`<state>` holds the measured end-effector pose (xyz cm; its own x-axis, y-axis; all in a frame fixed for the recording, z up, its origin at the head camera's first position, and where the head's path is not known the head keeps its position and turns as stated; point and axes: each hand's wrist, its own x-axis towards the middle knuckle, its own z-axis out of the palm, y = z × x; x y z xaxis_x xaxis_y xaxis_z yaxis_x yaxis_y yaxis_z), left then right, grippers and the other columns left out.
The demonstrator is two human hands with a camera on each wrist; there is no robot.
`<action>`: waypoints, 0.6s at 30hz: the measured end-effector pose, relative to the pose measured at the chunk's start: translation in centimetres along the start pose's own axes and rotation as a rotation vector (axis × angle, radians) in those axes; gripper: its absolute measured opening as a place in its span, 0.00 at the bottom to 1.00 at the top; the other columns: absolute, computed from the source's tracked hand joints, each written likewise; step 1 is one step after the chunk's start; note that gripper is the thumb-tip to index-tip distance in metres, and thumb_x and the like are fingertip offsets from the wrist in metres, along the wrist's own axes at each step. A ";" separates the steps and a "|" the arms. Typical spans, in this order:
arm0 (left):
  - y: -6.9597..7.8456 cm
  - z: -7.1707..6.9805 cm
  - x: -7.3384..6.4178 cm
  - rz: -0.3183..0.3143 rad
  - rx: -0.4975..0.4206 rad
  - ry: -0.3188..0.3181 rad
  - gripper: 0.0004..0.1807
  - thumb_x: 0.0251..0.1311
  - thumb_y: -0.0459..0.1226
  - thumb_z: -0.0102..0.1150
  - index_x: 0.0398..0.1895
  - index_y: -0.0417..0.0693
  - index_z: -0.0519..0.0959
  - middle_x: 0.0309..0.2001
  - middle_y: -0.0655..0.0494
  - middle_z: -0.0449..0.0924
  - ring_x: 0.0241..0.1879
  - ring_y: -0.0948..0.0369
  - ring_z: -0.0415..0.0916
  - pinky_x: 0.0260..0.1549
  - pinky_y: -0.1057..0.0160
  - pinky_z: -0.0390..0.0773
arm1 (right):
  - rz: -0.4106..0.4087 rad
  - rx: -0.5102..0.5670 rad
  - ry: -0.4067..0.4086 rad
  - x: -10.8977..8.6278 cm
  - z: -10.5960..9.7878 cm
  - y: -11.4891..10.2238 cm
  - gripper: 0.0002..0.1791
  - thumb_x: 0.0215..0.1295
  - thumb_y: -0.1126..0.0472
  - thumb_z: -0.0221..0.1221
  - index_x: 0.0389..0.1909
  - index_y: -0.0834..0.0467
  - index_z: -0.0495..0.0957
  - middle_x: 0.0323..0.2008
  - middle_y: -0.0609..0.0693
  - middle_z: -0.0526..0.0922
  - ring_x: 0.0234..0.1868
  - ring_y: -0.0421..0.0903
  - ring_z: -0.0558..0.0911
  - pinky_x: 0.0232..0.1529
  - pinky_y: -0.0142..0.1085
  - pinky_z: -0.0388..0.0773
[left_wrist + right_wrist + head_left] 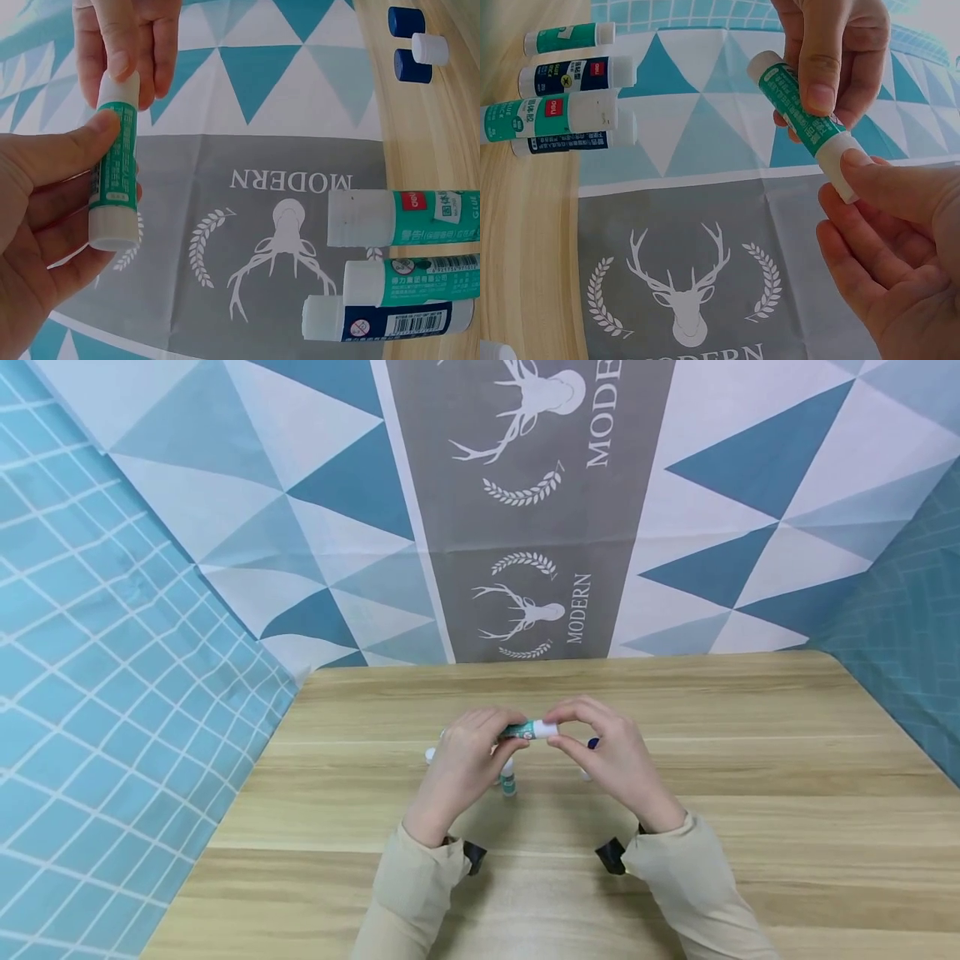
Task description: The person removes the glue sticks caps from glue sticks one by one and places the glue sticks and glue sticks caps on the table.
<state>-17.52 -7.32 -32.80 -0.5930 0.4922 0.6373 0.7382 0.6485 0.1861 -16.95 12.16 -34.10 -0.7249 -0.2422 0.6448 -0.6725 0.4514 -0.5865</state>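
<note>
A glue stick [529, 730] with a green label and white ends is held level above the table between both hands. My left hand [467, 750] grips it round the labelled barrel, thumb along the label in the left wrist view. At the other end, my right hand [613, 753] pinches the white cap [837, 166] between thumb and fingers. Below, several glue sticks stand upright on the table, among them a green one [435, 217] and a dark blue one [574, 77]; the left hand hides part of this group in the head view.
Two dark blue caps [406, 22] and a white cap [430, 49] lie on the wooden table [750, 827], below the right hand. A patterned cloth [525, 527] hangs behind the table's far edge. Blue checked cloth [112, 677] covers the left side.
</note>
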 end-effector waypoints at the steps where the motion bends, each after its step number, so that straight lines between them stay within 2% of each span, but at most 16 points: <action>1: 0.0 -0.1 0.0 0.000 -0.003 -0.003 0.10 0.50 0.38 0.65 0.36 0.48 0.79 0.32 0.60 0.80 0.29 0.68 0.73 0.32 0.70 0.74 | -0.008 0.006 -0.002 0.0 -0.1 0.0 0.15 0.45 0.70 0.67 0.37 0.55 0.80 0.38 0.45 0.81 0.43 0.42 0.79 0.46 0.35 0.74; 9: -0.1 -0.6 -0.1 0.014 -0.038 -0.021 0.09 0.50 0.37 0.65 0.36 0.48 0.79 0.32 0.61 0.80 0.28 0.68 0.72 0.30 0.70 0.73 | -0.050 0.041 -0.022 0.1 -0.3 0.1 0.14 0.47 0.68 0.67 0.36 0.55 0.80 0.38 0.45 0.81 0.43 0.40 0.79 0.48 0.29 0.72; 18: -0.1 -0.8 -0.2 0.012 -0.050 -0.037 0.09 0.50 0.37 0.65 0.36 0.48 0.79 0.32 0.60 0.81 0.29 0.67 0.73 0.31 0.70 0.74 | -0.066 0.052 -0.042 0.1 -0.4 0.1 0.14 0.47 0.67 0.66 0.37 0.54 0.80 0.39 0.45 0.81 0.44 0.39 0.78 0.49 0.29 0.72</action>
<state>-17.24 -7.91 -32.33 -0.5945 0.5217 0.6119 0.7600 0.6130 0.2159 -17.02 12.57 -33.92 -0.6840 -0.3063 0.6620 -0.7247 0.3886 -0.5690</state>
